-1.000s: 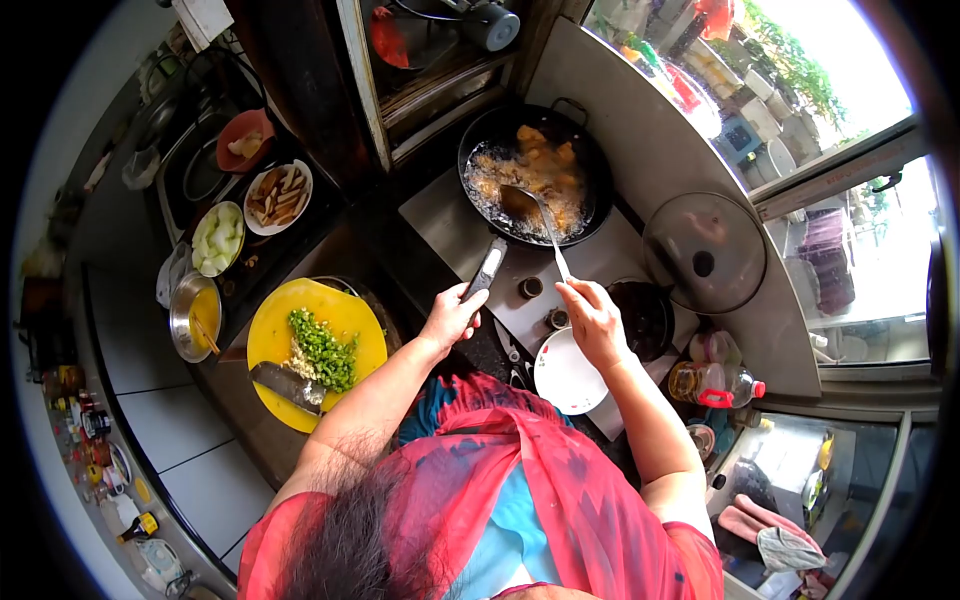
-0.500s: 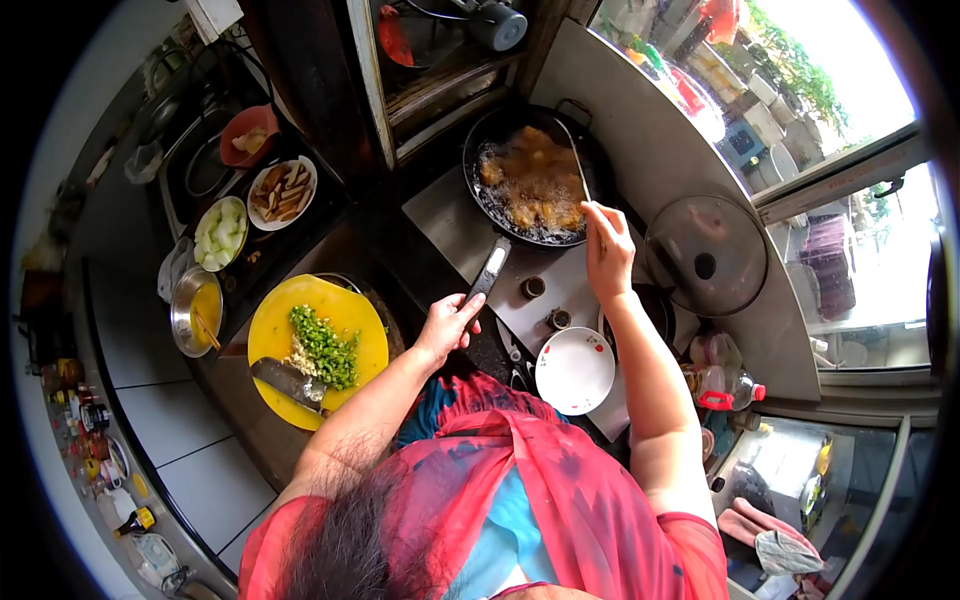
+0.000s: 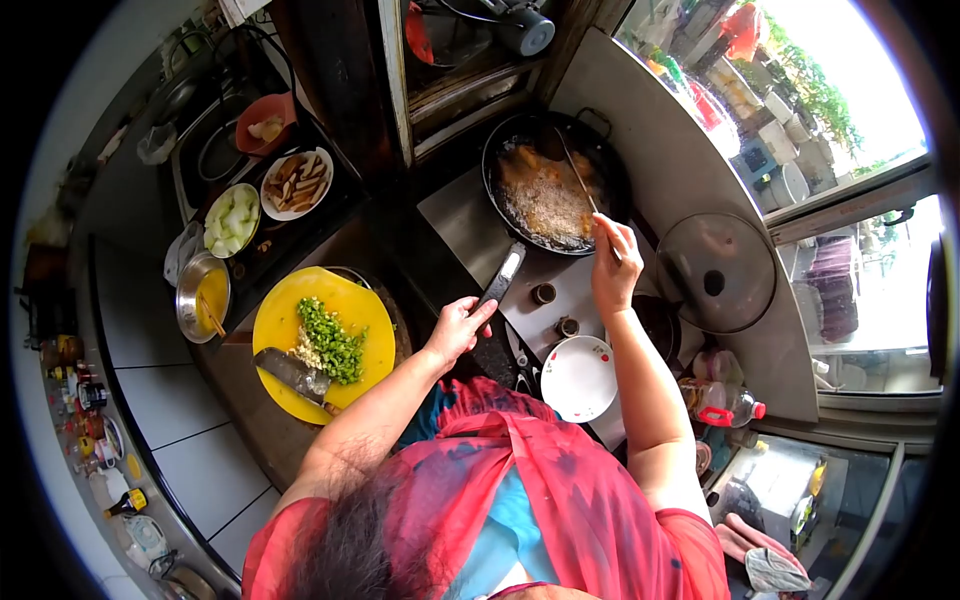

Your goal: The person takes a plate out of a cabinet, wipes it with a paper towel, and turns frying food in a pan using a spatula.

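My left hand (image 3: 460, 330) is closed round the black handle (image 3: 505, 272) of a wok-like frying pan (image 3: 488, 190). Browned pieces of food (image 3: 545, 195) bubble in the pan's oil. In my right hand (image 3: 615, 275), above the pan's near right side, is the thin handle of a ladle (image 3: 578, 172). Its dark rounded head rests near the pan's far edge, partly hard to make out. Two small dark jars (image 3: 543, 293) and a white plate (image 3: 578, 378) stand between my forearms. Left of my left arm, a yellow cutting board (image 3: 285, 335) bears chopped greens (image 3: 330, 340) and a cleaver (image 3: 290, 370).
A glass lid (image 3: 715, 275) leans against the right wall panel. At the left stand a bowl of pale green pieces (image 3: 231, 222), a bowl of brown strips (image 3: 297, 185) and a metal bowl with chopsticks (image 3: 203, 297). Scissors (image 3: 522, 362) lie near my waist; a plastic bottle (image 3: 728, 407) lies right.
The ladle's dark head now shows at the pan's far side, and the oil foams paler over the food. My left hand keeps its hold. The whole view has shifted slightly.
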### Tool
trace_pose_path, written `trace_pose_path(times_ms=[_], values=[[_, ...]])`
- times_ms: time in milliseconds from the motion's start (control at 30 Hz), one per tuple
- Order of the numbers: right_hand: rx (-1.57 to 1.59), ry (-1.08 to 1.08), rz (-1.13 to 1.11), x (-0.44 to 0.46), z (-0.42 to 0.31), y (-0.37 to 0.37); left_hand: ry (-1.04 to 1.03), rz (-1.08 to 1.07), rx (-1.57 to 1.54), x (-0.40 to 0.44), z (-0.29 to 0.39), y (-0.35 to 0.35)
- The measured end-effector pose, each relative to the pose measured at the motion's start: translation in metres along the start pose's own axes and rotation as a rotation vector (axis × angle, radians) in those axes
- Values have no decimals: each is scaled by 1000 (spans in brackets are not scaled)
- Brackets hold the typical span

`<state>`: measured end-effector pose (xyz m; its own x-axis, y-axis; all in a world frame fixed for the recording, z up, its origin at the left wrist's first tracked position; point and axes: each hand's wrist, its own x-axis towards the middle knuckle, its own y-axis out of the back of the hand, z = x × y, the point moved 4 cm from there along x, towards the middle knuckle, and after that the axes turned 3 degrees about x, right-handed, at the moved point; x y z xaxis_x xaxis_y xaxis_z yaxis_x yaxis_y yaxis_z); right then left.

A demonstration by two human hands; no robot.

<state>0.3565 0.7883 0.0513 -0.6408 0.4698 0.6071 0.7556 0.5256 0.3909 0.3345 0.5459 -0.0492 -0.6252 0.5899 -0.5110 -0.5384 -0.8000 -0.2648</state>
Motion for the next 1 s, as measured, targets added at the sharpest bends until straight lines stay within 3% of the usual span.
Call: trace_pose_path(times_ms=[500,1000], values=[[-98,116,-76,-29,-33,20,-8,17,3,0,-3,0],[-80,88,-201,-16,-35,16,-1,4,9,-1,-1,-1]])
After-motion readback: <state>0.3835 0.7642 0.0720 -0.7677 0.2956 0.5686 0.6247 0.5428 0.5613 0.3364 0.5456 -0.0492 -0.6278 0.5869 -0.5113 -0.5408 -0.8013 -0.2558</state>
